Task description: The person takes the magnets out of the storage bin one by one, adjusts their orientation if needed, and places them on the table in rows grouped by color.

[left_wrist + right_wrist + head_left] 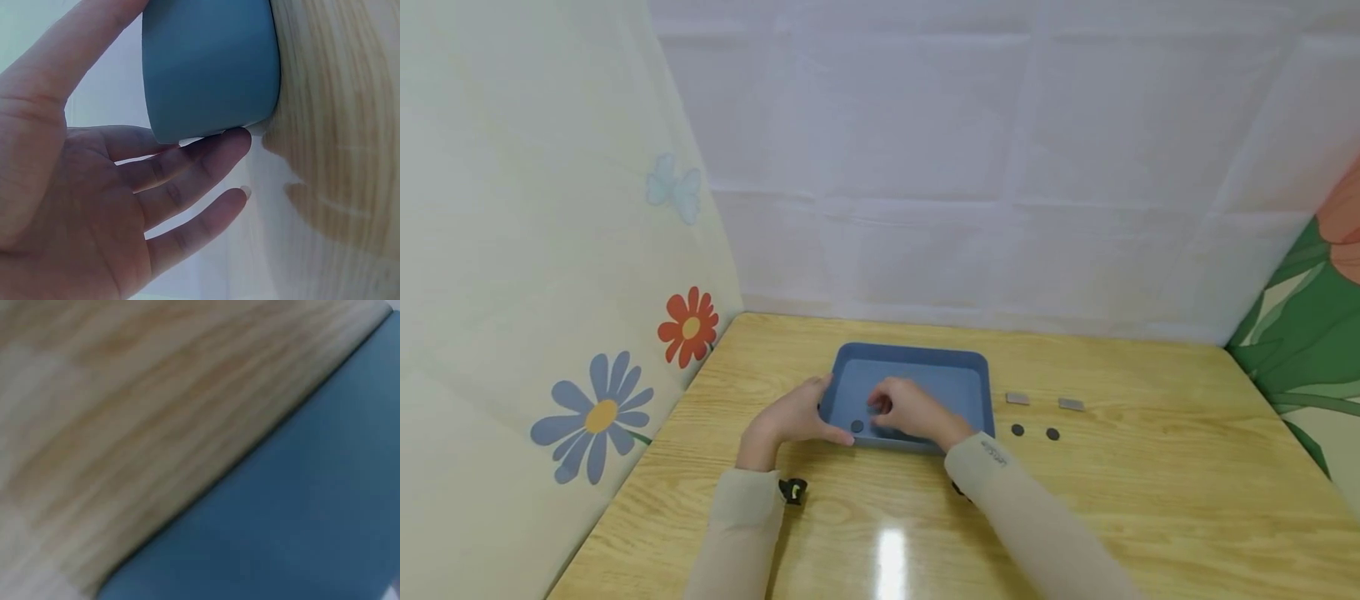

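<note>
A shallow blue tray [910, 360] lies on the table. My left hand [797, 412] holds it at the near left corner, thumb along the front rim and fingers against the left side. In the left wrist view, those fingers [206, 172] bear on the outside of the tray's wall [212, 69]. Reaching over the front rim, my right hand [913, 408] is inside the tray with fingers bent toward the thumb; I cannot tell whether they pinch something. A small dark disc [857, 426] lies in the tray between the hands. The right wrist view shows only tray wall [281, 519] and table.
Right of the tray, two small grey rectangular pieces [1018, 398] lie behind two dark discs [1018, 430] on the wooden table [1150, 483]. A white cloth backdrop [925, 183] hangs behind, and a flowered cloth [550, 250] borders the left side.
</note>
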A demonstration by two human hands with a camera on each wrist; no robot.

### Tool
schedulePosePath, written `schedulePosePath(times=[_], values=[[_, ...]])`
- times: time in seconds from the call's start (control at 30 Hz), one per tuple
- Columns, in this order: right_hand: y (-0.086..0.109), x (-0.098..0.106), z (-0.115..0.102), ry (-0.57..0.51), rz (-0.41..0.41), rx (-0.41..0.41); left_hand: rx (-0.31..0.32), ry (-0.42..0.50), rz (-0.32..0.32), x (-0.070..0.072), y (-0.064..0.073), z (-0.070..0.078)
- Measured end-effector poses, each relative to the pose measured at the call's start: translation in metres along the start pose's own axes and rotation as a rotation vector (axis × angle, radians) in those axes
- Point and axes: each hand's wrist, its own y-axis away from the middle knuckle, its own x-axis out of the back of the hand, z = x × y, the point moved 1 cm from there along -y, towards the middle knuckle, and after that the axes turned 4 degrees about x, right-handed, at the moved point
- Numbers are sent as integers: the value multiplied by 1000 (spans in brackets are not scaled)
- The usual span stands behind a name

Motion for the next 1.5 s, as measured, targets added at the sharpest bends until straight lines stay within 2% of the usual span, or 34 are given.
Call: schedulePosePath(times=[0.2,0.5,0.77,0.97,1.07,1.33,1.5], values=[[-6,-9,-1,16,-28,13,-13,5,-1,-1,-2,-1],[-11,-18,-1,35,-23,56,-22,-7,6,-1,-1,-1],[-13,-22,-2,60,-18,40,-33,10,8,-1,0,0],[-13,-21,-5,84,-21,15,-65,24,16,0,-1,0],[-11,-18,-5,79,-17,11,-67,27,16,-1,-1,0],[-7,2,0,25,9,2,-11,-12,7,-2,-1,0],[-1,14,4,38,33,15,9,-23,5,-1,0,1]])
